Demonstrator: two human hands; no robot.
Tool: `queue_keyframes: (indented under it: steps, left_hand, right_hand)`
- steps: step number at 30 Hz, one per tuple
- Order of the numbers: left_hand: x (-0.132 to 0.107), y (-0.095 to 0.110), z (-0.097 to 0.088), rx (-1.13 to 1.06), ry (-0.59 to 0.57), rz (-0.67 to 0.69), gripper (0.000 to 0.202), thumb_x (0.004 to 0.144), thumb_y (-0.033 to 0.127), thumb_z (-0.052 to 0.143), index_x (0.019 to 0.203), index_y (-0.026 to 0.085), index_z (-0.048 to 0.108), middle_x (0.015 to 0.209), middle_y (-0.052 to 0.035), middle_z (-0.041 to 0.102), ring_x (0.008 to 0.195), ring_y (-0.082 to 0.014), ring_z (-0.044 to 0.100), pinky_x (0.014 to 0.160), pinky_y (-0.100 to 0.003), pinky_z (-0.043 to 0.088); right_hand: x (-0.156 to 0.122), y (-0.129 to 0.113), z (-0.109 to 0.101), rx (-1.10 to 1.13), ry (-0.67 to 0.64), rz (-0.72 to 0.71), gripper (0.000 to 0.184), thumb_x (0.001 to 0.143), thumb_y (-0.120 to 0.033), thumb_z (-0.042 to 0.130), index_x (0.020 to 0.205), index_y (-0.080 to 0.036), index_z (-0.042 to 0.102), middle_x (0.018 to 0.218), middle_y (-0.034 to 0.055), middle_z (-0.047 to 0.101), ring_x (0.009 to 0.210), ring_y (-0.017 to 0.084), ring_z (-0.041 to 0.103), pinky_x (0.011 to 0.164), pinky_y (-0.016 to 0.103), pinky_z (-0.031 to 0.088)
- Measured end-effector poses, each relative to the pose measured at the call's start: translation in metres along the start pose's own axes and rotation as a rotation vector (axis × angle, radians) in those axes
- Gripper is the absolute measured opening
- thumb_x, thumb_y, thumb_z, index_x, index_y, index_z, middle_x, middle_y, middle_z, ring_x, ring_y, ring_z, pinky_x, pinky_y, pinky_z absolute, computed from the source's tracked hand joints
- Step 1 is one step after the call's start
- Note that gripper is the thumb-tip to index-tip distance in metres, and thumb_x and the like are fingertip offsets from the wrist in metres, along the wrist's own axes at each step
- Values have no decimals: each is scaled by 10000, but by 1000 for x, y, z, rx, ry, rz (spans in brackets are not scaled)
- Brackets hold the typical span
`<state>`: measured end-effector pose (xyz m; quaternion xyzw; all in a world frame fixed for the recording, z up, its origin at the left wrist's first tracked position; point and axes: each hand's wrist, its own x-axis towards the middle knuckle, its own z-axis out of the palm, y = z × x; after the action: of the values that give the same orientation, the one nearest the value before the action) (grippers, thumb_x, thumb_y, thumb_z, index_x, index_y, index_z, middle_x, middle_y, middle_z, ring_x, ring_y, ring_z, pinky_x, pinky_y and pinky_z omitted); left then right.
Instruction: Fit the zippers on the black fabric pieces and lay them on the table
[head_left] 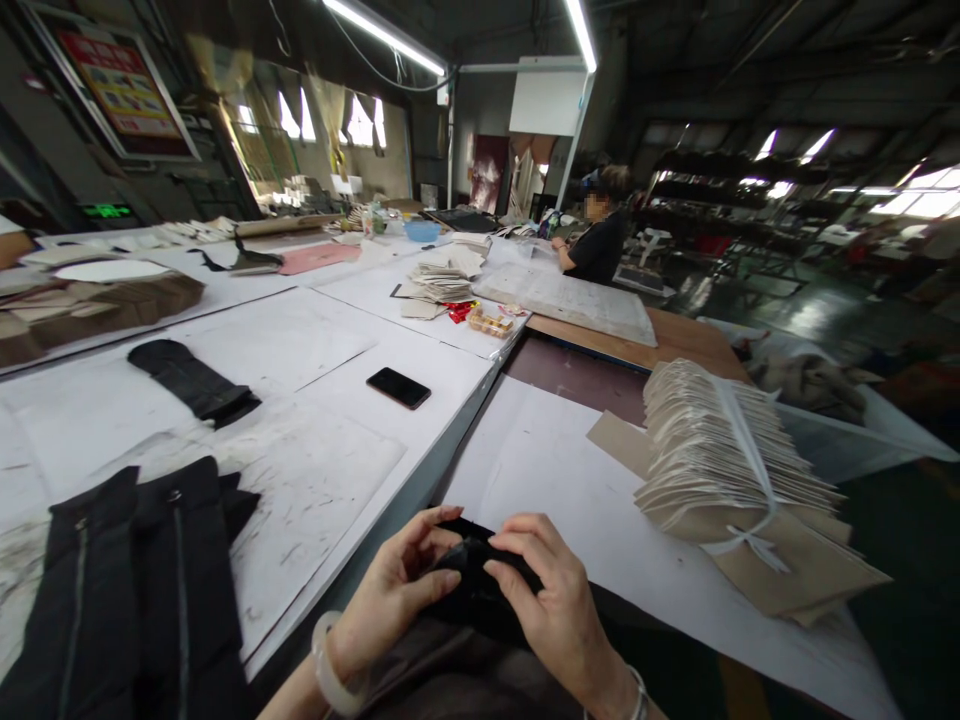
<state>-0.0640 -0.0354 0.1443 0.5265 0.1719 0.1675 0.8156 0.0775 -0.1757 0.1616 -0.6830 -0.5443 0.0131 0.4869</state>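
Note:
Both hands are close together at the table's near edge, over a piece of black fabric (pixel 472 556). My left hand (pixel 409 575) pinches the fabric's left part between thumb and fingers. From the other side, my right hand (pixel 541 575) grips it the same way. The dark cloth blends with the shadow below, so its full shape cannot be made out. To the left lie black fabric pieces with zippers (pixel 161 590), overlapping one another. Another folded black piece (pixel 191 380) rests farther back on the white tabletop.
A phone (pixel 399 388) lies on the white table (pixel 330 450). At right stands a bundle of beige pieces (pixel 739 470) tied with a white strip. Stacked beige pieces (pixel 97 300) sit at far left. A co-worker (pixel 604 230) is at the table's far side, behind a plastic-wrapped slab (pixel 570 295).

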Motion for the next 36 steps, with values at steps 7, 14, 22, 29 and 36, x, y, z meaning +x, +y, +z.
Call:
queue_keyframes:
  steps: [7, 14, 22, 29, 36]
  left_hand:
    - [-2, 1, 3, 89, 36, 13, 472, 744, 186, 787, 1184, 233, 626, 939, -13, 734, 887, -180, 652, 825, -271, 490]
    - [-1, -1, 11, 217, 166, 80, 378, 738, 201, 750, 1101, 202, 643, 880, -27, 732, 851, -206, 665, 817, -301, 506]
    - [2, -6, 14, 281, 234, 93, 388, 751, 245, 741, 1111, 185, 608, 858, -40, 732, 847, -218, 663, 813, -317, 499]
    - [1, -5, 13, 318, 225, 112, 372, 754, 234, 723, 1111, 198, 623, 872, -39, 743, 857, -224, 671, 798, -319, 505]
    - [1, -3, 14, 316, 228, 123, 363, 741, 199, 707, 1093, 196, 619, 861, -33, 750, 861, -228, 688, 830, -325, 506]
  right_hand:
    - [12, -9, 9, -36, -67, 6, 189, 814, -17, 591, 838, -203, 569, 896, 44, 589, 854, 196, 591, 745, 330, 528]
    - [4, -8, 15, -253, 56, -288, 177, 854, -16, 516, 798, -183, 526, 828, 49, 600, 814, 195, 572, 760, 386, 461]
    - [-12, 13, 22, -355, 89, -522, 342, 835, 57, 527, 1134, -108, 556, 929, 99, 636, 906, 209, 607, 861, 463, 452]
    - [-1, 7, 17, -302, 86, -396, 426, 859, -26, 502, 1264, -153, 545, 930, 84, 616, 890, 222, 600, 839, 462, 467]
    - [4, 1, 18, -226, 57, -262, 310, 877, -43, 502, 1158, -157, 565, 923, 83, 645, 901, 234, 595, 817, 428, 470]
